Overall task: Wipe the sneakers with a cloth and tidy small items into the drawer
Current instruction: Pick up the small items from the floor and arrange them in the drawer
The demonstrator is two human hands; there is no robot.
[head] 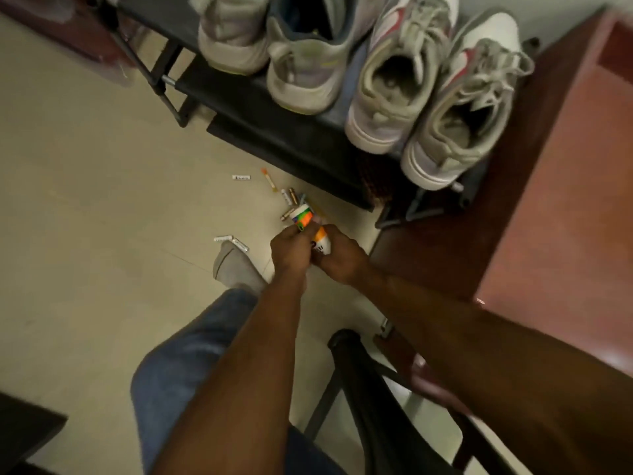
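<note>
Both hands meet low over the floor. My left hand (291,248) grips a small white tube with a green and orange label (303,216). My right hand (340,258) holds a white and orange container (322,242) against it. Several small items lie on the floor just beyond: batteries (289,197), an orange-tipped stick (269,180), a white strip (241,177) and two white tubes (231,240). Several worn sneakers stand on a black shoe rack (291,138), among them a grey pair (301,63) and a white pair with red marks (455,108). No cloth shows.
A reddish-brown wooden cabinet (548,166) stands at the right, close to my right arm. A black chair frame (376,389) sits below my arms. My jeans-clad leg and grey sock (236,265) rest on the pale floor (85,217).
</note>
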